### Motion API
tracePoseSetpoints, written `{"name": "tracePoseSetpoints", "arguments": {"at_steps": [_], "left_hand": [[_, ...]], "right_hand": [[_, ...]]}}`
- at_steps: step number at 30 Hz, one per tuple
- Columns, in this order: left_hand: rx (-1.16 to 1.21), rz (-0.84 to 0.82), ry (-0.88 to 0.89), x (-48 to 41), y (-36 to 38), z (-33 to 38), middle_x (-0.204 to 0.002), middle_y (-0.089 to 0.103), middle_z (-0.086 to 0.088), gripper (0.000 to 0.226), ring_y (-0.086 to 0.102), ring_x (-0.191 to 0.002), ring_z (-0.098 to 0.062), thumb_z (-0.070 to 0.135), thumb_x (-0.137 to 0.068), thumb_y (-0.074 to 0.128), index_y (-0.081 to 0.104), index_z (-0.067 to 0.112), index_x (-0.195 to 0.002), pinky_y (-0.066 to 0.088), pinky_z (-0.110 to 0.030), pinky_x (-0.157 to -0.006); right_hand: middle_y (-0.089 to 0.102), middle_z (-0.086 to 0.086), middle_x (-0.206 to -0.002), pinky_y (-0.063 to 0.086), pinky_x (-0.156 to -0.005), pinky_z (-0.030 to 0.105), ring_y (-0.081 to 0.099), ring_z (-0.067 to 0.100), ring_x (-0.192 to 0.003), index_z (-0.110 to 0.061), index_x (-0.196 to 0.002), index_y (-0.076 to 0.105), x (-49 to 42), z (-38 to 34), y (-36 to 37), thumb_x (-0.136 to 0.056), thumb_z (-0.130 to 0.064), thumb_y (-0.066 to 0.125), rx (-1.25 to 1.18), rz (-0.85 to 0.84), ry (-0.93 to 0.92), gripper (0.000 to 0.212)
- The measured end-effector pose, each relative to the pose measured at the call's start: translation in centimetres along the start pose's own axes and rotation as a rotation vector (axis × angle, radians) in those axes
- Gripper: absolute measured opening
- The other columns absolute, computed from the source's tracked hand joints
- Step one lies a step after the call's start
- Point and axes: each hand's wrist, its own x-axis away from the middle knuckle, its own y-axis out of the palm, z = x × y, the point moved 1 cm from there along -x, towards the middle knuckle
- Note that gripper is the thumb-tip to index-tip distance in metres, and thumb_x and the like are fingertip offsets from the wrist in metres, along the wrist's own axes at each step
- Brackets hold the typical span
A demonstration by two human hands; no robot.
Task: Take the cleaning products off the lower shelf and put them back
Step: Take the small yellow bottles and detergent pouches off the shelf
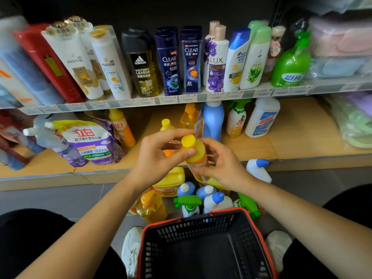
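Yellow-capped bottle [196, 156] clamped by both hands above lower shelf [261, 152] front edge: left hand [159, 158] at cap, right hand [221, 164] on body.

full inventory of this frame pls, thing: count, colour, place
Toiletry bottles: a dozen or more, mixed colours, upper shelf.
Green pump bottle: 1, upper shelf, right end.
Refill pouches: at least 2, purple and white, lower shelf left.
Blue bottle: 1, lower shelf centre.
White bottle: 1, blue label, lower shelf right.
Spray bottle: 1, green trigger, lower shelf, between those two.
Floor bottles: several, yellow, white, blue-capped, green-triggered, below the shelf edge.
Basket: 1, black with red rim, empty, on the floor between the shoes.
Yellow bottle: 1, yellow cap, held in front of the lower shelf.
Left hand: at the cap.
Right hand: on the body.
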Motion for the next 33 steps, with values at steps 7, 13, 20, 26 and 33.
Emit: {"name": "tracePoseSetpoints", "arguments": {"at_steps": [7,13,20,26,33], "left_hand": [[-0.029,-0.233,0.045,-0.4,-1.1,0.1,-0.125,0.067,-0.003,0.038,0.061,-0.12,-0.024,0.014,-0.094,0.065,0.065,0.011,-0.132,0.053,-0.046,-0.094],[0.053,-0.126,-0.053,-0.3,-1.1,0.3,-0.123,0.072,-0.007,0.039,0.066,-0.114,-0.027,0.015,-0.093,0.064,0.064,0.008,-0.131,0.054,-0.05,-0.095],[0.083,0.085,-0.088,0.1,-0.4,0.0,-0.112,0.076,-0.007,0.036,0.072,-0.103,-0.027,0.016,-0.089,0.071,0.07,0.009,-0.124,0.06,-0.05,-0.087],[0.135,0.149,-0.121,-0.1,-0.1,-0.1,-0.102,0.075,-0.008,0.025,0.07,-0.091,-0.027,0.021,-0.09,0.069,0.072,0.017,-0.115,0.06,-0.045,-0.08],[0.39,-0.006,-0.252,-0.9,-0.7,-0.1,-0.121,0.068,-0.021,0.034,0.065,-0.115,-0.031,0.019,-0.098,0.05,0.063,0.012,-0.128,0.052,-0.046,-0.099]], "right_hand": [[0.066,0.005,-0.126,0.052,-0.101,0.04,0.063,0.02,-0.119,-0.029,-0.134,0.054,-0.4,0.1,-0.3,-0.078,-0.003,0.082,-0.032,-0.082,0.025,0.067],[0.067,0.007,-0.128,0.053,-0.1,0.046,0.063,0.026,-0.12,-0.03,-0.135,0.054,-0.2,-0.4,-0.3,-0.082,-0.005,0.078,-0.12,-0.171,0.062,0.063],[0.068,-0.011,-0.122,0.056,-0.093,0.04,0.065,0.011,-0.113,-0.04,-0.136,0.052,0.7,-0.8,1.9,-0.079,-0.035,0.08,0.068,0.084,-0.06,0.063],[0.069,-0.009,-0.121,0.057,-0.09,0.04,0.066,0.014,-0.11,-0.052,-0.128,0.054,0.4,-1.3,1.7,-0.081,-0.042,0.079,0.067,0.034,-0.049,0.055],[0.067,0.013,-0.126,0.048,-0.104,0.053,0.062,0.031,-0.121,-0.014,-0.135,0.05,0.3,-0.7,1.4,-0.089,-0.018,0.07,-0.343,-0.165,0.188,0.05]]}}
